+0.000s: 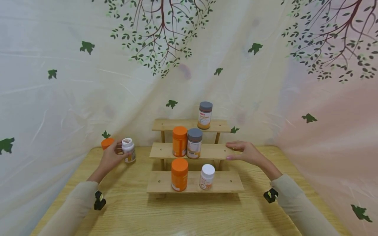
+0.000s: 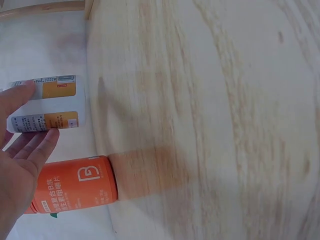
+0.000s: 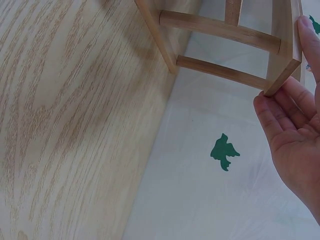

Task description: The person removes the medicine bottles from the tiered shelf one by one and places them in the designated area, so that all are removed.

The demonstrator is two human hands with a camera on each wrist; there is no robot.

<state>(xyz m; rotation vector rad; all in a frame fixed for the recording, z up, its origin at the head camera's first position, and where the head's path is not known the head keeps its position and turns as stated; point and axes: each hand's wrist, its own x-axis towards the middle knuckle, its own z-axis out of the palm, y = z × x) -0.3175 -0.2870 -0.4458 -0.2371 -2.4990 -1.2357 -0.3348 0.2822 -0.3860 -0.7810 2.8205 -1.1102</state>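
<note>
My left hand [image 1: 111, 158] holds a white pill bottle [image 1: 128, 151] upright between thumb and fingers at the left of the table. In the left wrist view the bottle's base looks slightly off the tabletop. An orange bottle [image 2: 77, 184] stands beside that hand, partly hidden behind it in the head view. My right hand [image 1: 247, 153] grips the right end of the middle tier of a three-tier wooden display stand [image 1: 214, 150]. Its thumb lies at the front edge and its fingers at the back edge, seen closer along the wooden tier [image 3: 287, 75] in the right wrist view.
A grey-capped bottle [image 1: 205, 115] stands on the top tier. On the middle tier an orange bottle [image 1: 179, 141] stands next to another grey-capped bottle [image 1: 194, 144]. The bottom tier carries an orange bottle [image 1: 179, 175] and a small white bottle [image 1: 207, 177]. Behind the table hangs a patterned curtain [image 1: 189, 88].
</note>
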